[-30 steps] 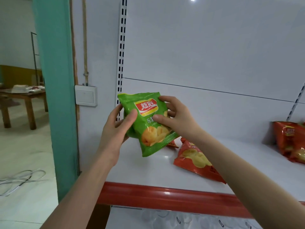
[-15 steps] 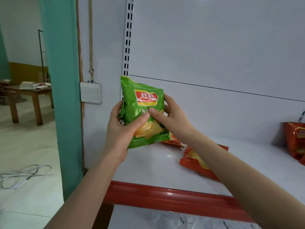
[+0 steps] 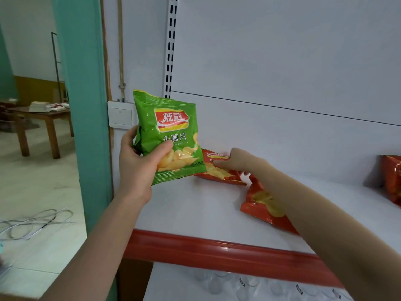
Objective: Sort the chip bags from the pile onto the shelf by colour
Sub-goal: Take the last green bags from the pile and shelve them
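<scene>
My left hand (image 3: 138, 164) has its fingers (image 3: 161, 149) clamped on the upright green chip bag (image 3: 171, 131), and just right of them my right hand (image 3: 238, 161) touches a red chip bag (image 3: 219, 173) on the shelf (image 3: 191, 205), though I cannot tell whether its fingers are apart or together.

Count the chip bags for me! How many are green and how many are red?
Green: 1, the green bag held in the left hand.
Red: 3, the back red bag, the front red bag and the edge red bag, which is cut off by the picture.
Total: 4 bags.
</scene>
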The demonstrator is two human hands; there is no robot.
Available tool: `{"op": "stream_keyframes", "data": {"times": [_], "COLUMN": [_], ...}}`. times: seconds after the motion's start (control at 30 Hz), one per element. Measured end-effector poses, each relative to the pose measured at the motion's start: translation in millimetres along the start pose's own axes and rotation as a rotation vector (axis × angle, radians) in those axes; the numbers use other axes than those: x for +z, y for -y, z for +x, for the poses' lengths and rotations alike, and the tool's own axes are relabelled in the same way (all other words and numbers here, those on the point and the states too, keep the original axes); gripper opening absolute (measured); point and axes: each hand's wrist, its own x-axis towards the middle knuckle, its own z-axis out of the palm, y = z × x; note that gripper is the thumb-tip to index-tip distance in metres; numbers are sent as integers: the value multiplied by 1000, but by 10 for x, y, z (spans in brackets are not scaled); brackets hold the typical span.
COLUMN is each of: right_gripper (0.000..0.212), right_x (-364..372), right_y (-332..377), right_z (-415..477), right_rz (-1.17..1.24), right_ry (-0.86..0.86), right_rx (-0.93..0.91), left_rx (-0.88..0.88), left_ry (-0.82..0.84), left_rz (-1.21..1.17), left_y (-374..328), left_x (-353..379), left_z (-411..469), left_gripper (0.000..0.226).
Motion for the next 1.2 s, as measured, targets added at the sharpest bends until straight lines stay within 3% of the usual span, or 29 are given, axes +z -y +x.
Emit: {"op": "stream_keyframes", "data": {"times": [0.07,0.2,0.3,0.37,0.5,0.63,0.8,0.97,1.03,1.1,1.2], "right_gripper": [41,72,66,59,61,65,62,55,51,44,38], "right_x": [8,-163,-391,-457,-309,-169,-80,-107,-200,-327,-437], "right_y": [15,-75,-168,-149,57,76,80,43,-33,-193,-589], "right_z": [33,-17,-281,-533,-838,-914,-1047,-1181,-1241,-1262,-1190], "right_rz": [102,407,793,912,788,772,880,882,880,782,391], "right_ry": [-65,-296,-344,-337,-461,-553,-514,-382,-324,-387,-486], "right_rx": [-26,-97,-216,-329,-507,-498,-500,-480,-448,-354,-66], "left_rx": [-2,-25,-37,-48,-114,-125,-101,-119,-116,-110,-100], "left_ry": [-7,-19,-32,-34,12,76,134,118,106,100,85], "left_rz": [3,-10,-22,-26,-101,-141,-90,-97,-87,-82,-72], "left_y": [5,13,9,5,-6,-12,21,39,34,21,16], "left_x": [-22,-69,-79,-34,156,272,391,363,348,329,286], "left_z": [9,20,30,15,-110,-247,-389,-397,-396,-390,-380], "left_gripper": [53,52,54,55,60,75,89,75,74,76,77]}}
